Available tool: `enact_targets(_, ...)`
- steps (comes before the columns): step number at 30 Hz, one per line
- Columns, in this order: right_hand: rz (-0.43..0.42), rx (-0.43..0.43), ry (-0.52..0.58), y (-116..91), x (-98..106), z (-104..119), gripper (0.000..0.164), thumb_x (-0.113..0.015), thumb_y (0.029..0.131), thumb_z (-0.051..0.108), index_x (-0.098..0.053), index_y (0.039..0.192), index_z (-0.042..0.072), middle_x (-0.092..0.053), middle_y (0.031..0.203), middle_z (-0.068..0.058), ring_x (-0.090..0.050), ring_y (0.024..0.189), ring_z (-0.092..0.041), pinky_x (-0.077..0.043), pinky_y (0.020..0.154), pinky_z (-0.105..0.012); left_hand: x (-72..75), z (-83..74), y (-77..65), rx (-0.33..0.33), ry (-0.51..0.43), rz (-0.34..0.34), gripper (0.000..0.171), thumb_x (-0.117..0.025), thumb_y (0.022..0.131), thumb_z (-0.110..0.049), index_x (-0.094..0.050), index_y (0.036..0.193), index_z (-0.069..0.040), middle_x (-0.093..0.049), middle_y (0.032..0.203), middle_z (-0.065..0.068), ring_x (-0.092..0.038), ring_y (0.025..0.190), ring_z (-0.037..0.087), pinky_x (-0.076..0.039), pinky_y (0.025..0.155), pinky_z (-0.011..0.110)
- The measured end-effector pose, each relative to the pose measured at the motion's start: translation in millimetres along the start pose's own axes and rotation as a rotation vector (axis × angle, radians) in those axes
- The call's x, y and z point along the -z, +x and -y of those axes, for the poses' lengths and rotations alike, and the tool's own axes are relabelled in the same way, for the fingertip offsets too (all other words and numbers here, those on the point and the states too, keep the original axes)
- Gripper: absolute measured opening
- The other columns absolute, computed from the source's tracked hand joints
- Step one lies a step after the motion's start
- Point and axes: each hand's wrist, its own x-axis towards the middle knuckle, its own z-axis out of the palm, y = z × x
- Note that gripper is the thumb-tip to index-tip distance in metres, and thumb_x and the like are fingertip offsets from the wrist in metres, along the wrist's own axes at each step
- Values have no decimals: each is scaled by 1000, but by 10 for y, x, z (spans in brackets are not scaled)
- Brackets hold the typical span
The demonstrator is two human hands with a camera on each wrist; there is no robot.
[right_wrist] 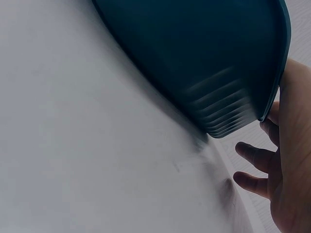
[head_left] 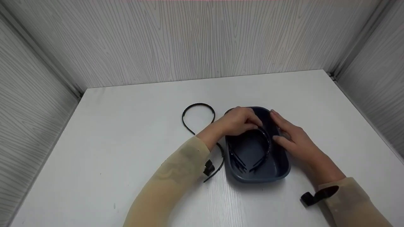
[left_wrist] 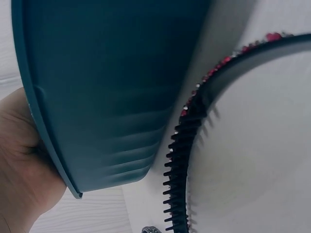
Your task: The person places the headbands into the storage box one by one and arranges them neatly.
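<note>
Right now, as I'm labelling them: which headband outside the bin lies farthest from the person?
The headband beyond the left forearm, its arch in view; the other loose headband lies nearer, partly hidden by that forearm.

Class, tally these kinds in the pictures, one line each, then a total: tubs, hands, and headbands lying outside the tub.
Tubs: 1, the dark blue tub
Hands: 2, the left hand and right hand
Headbands outside: 2, the farther headband and nearer headband
Total: 5
</note>
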Motion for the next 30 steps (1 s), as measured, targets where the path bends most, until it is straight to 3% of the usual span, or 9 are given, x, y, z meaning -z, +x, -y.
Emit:
enact_targets(14,3,4,1,9,-4,-31,72,-61,106,15,-28,170,22,-25,174,2,-26,158,-14,-21,119,-13,-42,19,15,-17,20,32,24,-70,105,-16,-80,126,-14,-74,124,1,-64,120,14,-44,104,18)
enact_targets(20,-4,37,5,10,-2,-44,72,-62,106,14,-28,169,18,-26,174,-3,-26,158,-18,-20,121,-14,-69,30,16,-14,25,26,23,-70,105,-16,-81,126,-16,-74,123,-1,-64,119,11,-44,103,17)
enact_targets(30,8,-29,-5,1,-5,-35,73,-61,106,14,-27,170,28,-24,175,6,-25,159,-17,-18,120,-14,-92,20,16,16,48,33,24,-70,105,-19,-80,126,-17,-74,125,-2,-63,121,11,-42,105,16)
